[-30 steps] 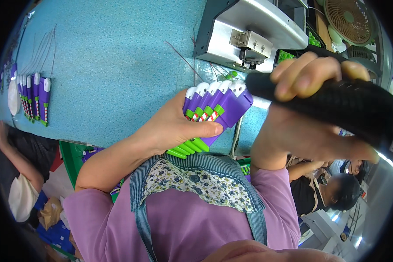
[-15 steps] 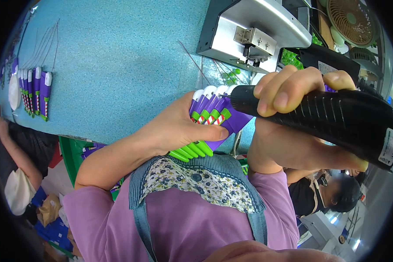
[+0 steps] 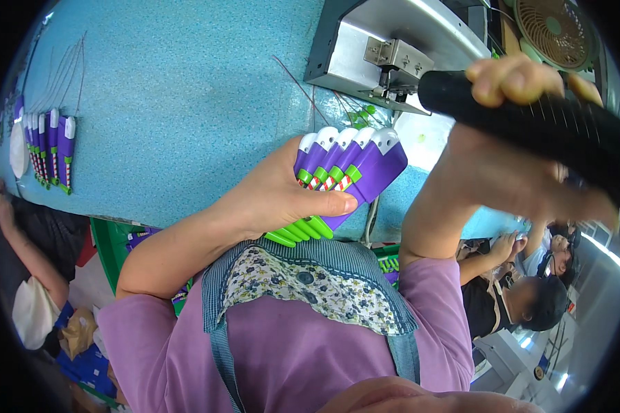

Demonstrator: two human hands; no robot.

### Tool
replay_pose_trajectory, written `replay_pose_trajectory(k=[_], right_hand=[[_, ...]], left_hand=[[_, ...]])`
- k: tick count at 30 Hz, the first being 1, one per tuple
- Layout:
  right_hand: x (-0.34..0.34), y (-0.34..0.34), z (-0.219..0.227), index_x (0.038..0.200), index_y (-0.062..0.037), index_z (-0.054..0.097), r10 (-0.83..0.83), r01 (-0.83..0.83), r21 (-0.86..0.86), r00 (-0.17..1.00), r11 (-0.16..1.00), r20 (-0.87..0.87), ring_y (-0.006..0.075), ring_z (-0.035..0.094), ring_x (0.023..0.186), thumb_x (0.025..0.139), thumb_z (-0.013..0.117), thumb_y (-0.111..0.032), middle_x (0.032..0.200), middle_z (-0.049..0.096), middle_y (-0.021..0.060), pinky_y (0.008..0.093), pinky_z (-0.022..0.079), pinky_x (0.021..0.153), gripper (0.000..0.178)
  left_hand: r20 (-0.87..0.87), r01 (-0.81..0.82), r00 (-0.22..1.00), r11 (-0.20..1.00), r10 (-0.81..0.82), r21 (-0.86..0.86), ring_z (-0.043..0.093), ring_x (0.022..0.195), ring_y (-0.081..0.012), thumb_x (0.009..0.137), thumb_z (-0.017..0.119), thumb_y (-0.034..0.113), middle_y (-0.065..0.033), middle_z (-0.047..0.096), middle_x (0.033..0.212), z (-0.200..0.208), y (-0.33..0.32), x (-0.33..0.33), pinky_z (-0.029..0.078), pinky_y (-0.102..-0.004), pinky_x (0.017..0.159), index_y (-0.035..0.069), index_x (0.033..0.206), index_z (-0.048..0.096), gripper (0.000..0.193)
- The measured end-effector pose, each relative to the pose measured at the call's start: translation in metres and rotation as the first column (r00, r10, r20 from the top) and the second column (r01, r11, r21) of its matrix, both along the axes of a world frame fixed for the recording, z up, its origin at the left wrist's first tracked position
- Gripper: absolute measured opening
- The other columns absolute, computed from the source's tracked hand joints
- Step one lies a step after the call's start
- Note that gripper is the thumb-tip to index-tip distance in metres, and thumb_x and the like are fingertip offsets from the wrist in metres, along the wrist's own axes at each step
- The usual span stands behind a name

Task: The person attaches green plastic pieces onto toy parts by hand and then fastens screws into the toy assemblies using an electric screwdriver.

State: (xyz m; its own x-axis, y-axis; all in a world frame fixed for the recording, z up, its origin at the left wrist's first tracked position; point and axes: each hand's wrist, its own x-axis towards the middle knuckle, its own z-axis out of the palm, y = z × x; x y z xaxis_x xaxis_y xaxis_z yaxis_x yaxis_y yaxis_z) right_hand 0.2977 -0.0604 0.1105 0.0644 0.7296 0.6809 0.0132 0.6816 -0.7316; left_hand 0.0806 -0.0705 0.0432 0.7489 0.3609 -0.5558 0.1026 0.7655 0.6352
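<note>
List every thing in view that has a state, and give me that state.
Left hand: closed around the held purple pieces.
Held purple pieces: fanned out, overlapping, white ends away from the body.
Right hand: gripping the black tool.
Black tool: apart from the held pieces; on or off, cannot tell.
Other purple pieces: lying side by side on the table.
Desk fan: spinning or not, cannot tell.

flat pieces (image 3: pixel 346 157): purple, white-tipped, green-banded, red-and-white striped, bright green at the lower ends. handheld tool (image 3: pixel 530 126): black. worktop (image 3: pixel 186 89): speckled blue. apron (image 3: pixel 368 260): blue. apron panel (image 3: pixel 272 288): floral on white. shirt (image 3: pixel 289 351): mauve.
</note>
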Motion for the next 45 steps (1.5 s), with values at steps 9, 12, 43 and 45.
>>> replay_pose_trajectory(k=[9,12,43,45], right_hand=[[-0.052,-0.027,-0.007,0.122,-0.0051,0.049,0.048,-0.1,-0.189,0.964,0.977,-0.262,0.0213,0.054,0.054,0.078,0.034,-0.082,0.076,0.057,0.0133,0.0374,0.047,0.055,0.091],[-0.056,-0.032,-0.017,0.126,-0.0041,0.045,0.027,-0.095,-0.229,0.959,0.969,-0.282,0.021,0.055,0.054,0.075,0.035,-0.084,0.077,0.057,0.0131,0.0355,0.047,0.053,0.095],[-0.069,-0.022,-0.016,0.126,-0.0045,0.044,0.023,-0.071,-0.187,0.969,0.98,-0.244,0.0208,0.054,0.052,0.076,0.032,-0.084,0.073,0.055,0.0128,0.0342,0.045,0.05,0.095],[-0.068,-0.027,-0.021,0.124,-0.0049,0.043,0.035,-0.09,-0.25,0.976,0.964,-0.214,0.0201,0.054,0.052,0.073,0.032,-0.087,0.072,0.055,0.0124,0.032,0.044,0.048,0.097]], left_hand=[[0.044,0.011,0.999,1.0,-0.01,-0.027,0.061,0.085,-0.0115,0.069,0.08,0.012,-0.0054,0.064,0.096,-0.008,-0.003,-0.001,0.05,-0.0273,0.076,-0.001,0.112,0.053,0.053],[0.067,0.031,0.997,0.999,-0.032,0.005,0.06,0.085,-0.0108,0.068,0.08,0.011,-0.0048,0.064,0.096,-0.005,0.0,0.001,0.05,-0.027,0.078,0.0,0.112,0.053,0.053],[0.111,-0.04,0.994,0.986,0.022,0.16,0.061,0.086,-0.0143,0.063,0.083,0.018,-0.007,0.065,0.093,-0.01,-0.003,0.01,0.048,-0.0292,0.081,-0.001,0.109,0.054,0.058],[0.089,-0.019,0.996,0.984,0.004,0.175,0.061,0.086,-0.0142,0.062,0.083,0.019,-0.0075,0.065,0.094,-0.015,-0.004,0.007,0.048,-0.029,0.081,-0.001,0.109,0.054,0.059]])
